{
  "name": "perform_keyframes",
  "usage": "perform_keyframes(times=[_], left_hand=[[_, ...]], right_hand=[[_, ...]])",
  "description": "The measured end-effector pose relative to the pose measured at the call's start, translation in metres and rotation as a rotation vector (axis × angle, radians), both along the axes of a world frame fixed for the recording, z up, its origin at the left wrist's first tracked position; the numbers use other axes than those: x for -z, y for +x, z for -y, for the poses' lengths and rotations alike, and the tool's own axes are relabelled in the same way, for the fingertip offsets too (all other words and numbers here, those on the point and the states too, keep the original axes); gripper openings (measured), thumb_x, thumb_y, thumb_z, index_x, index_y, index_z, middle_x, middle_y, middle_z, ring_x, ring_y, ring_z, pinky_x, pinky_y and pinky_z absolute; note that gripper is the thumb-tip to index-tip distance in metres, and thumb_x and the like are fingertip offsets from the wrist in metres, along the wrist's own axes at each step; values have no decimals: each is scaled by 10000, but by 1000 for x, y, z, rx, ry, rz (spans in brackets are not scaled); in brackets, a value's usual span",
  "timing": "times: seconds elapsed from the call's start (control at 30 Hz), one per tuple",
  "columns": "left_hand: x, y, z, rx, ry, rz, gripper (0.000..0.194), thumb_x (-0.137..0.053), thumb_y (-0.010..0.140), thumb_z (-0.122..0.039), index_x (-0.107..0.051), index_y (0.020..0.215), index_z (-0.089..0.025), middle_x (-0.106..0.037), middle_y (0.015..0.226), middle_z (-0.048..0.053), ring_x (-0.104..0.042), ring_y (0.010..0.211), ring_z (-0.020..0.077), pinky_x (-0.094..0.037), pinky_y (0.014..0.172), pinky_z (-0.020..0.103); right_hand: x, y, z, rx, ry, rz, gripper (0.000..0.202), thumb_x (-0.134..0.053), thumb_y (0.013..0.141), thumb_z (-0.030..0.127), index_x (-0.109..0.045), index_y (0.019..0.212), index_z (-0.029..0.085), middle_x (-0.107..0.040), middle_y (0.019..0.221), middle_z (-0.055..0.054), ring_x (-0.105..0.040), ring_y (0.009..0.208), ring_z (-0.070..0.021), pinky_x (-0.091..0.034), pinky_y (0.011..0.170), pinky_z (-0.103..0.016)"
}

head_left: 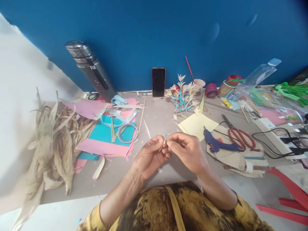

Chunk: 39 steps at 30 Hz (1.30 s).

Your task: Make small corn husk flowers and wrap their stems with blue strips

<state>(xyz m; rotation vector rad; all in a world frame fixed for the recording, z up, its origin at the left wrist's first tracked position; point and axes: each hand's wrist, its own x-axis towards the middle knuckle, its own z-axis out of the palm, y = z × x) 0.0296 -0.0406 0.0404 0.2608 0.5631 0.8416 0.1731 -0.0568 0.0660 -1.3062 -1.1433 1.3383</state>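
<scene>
So the left hand (152,157) and right hand (189,152) are pinched nearly closed, thumb to fingertips, on what looks like one tiny pale scrap (164,141). It's right between them, on the near side of the phone (158,82), so neither hand is nearer, both are on it. Can't tell which way its long axis runs, the fingers cover too much.

Going outward, all from the phone: yellow paper (197,126) is nearer and to the right, then one glue gun (219,144) and one pair of scissors (238,133) further right. One tape roll (119,135) is nearer and left. One flower spray (181,100) just right, two cups (199,85) past it, one bottle (255,80) well right. One flask (96,73) left. Husks (55,141) far left on the counter (156,112), too tangled to count.
</scene>
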Motion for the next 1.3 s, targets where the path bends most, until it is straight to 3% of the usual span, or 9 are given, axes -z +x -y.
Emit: perform_keyframes(times=[0.2,0.53,0.97,1.3], left_hand=[[-2,2,3,-128,95,-177,294,-879,676,-256,-605,699,-152,-580,605,-16,-507,578,89,-440,632,224],[-3,1,3,-100,64,-129,288,-870,697,-265,-609,681,-147,-584,585,-12,-515,569,84,-462,620,213],[-5,1,1,-120,73,-154,263,-867,676,-216,-614,670,-144,-580,579,-14,-511,566,86,-466,616,216],[-6,0,0,-96,72,-169,299,-882,661,-235,-597,662,-145,-578,579,-11,-499,570,87,-459,610,219]], right_hand=[[4,0,2,-11,136,206,95,-662,794,243,-718,766,172,-742,661,-34,-634,533,-132,-485,502,-209],[3,0,1,-12,225,362,107,-625,790,195,-724,755,174,-713,625,-9,-540,485,-107,-409,469,-203],[4,1,-3,-10,380,470,123,-619,803,161,-708,718,173,-700,609,5,-554,510,-100,-420,515,-193],[4,2,-3,-43,365,445,138,-608,804,127,-687,706,184,-722,639,12,-588,526,-101,-436,533,-187]])
